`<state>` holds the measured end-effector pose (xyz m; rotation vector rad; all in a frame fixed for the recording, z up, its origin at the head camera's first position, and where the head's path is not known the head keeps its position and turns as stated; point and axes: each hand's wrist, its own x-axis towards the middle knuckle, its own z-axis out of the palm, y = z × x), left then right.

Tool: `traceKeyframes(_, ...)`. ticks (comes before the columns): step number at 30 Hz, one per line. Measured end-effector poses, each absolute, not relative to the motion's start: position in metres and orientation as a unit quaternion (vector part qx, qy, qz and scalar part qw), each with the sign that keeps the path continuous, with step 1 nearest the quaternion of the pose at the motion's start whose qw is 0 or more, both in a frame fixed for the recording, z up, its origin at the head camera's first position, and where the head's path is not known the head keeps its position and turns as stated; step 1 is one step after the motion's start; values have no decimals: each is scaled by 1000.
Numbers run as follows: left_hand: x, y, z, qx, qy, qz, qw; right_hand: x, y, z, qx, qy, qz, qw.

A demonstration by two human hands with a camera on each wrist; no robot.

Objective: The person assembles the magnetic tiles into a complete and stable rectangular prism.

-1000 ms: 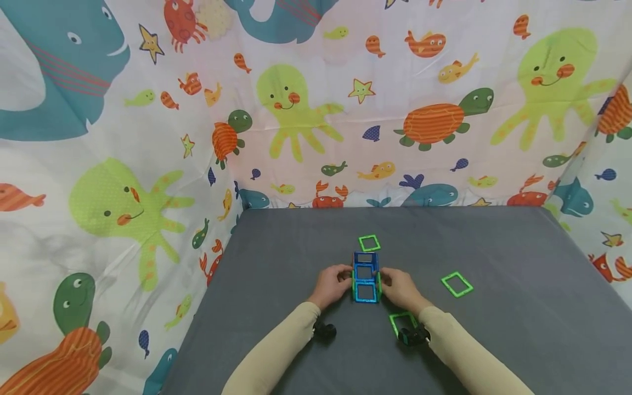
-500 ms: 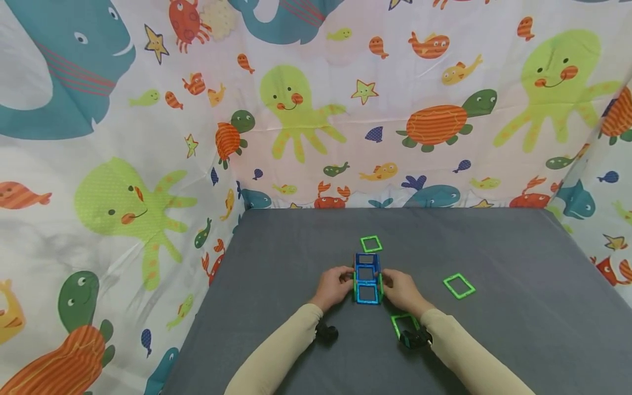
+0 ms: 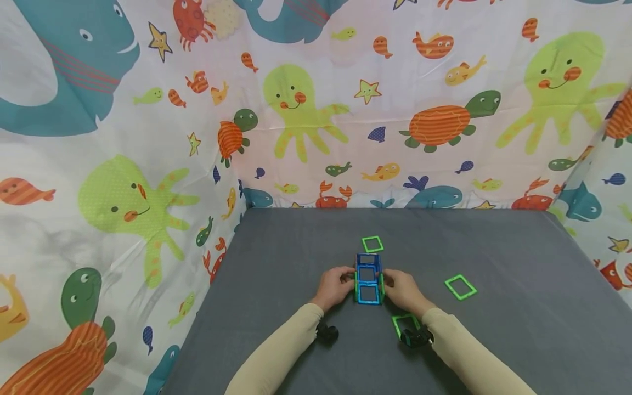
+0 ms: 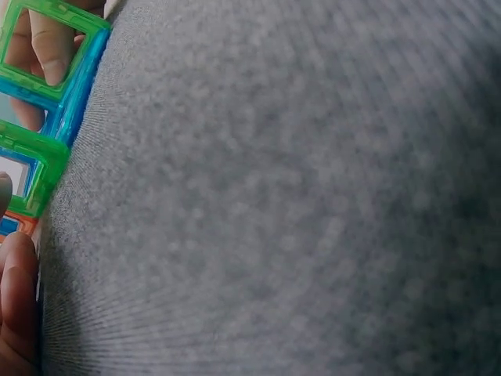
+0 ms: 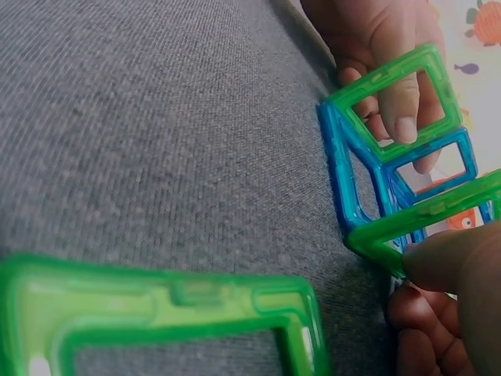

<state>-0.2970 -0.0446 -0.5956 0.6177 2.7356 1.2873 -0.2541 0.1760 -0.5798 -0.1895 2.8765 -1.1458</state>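
Note:
A small structure of square magnetic tiles stands on the grey cloth, with blue tiles point(image 3: 368, 283) in its middle and back. Green tiles form its two sides. My left hand point(image 3: 333, 288) holds the left green tile point(image 5: 383, 76), its thumb showing through the frame in the right wrist view. On the other side, my right hand point(image 3: 404, 289) grips the right green tile point(image 5: 438, 205), thumb against the frame and fingers curled below. An orange tile edge point(image 4: 30, 225) shows at the structure in the left wrist view. The hands partly hide both sides.
Beside my right wrist lies a loose green square tile point(image 3: 395, 327). Another green square point(image 3: 372, 238) lies just behind the structure, and a third green square point(image 3: 469, 294) rests off to the right. A patterned curtain point(image 3: 316, 181) borders the grey surface at the back and sides.
The head view has shifted slightly, so everything appears a little further right. Both hands and the tile structure keep their places on the cloth.

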Motion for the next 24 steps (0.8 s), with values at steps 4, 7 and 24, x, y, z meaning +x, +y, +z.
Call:
traceKeyframes(4,-297,-43,-595,199,889,410,32,-254,177,-580,-58,926,-371,24)
traceKeyframes(7,-297,-41,-595,200,889,412,30,-254,178,-580,-57,926,-373,26)
traceKeyframes(24,-293,-42,-597,193,887,419,17,-252,201,-576,-99,923,-370,27)
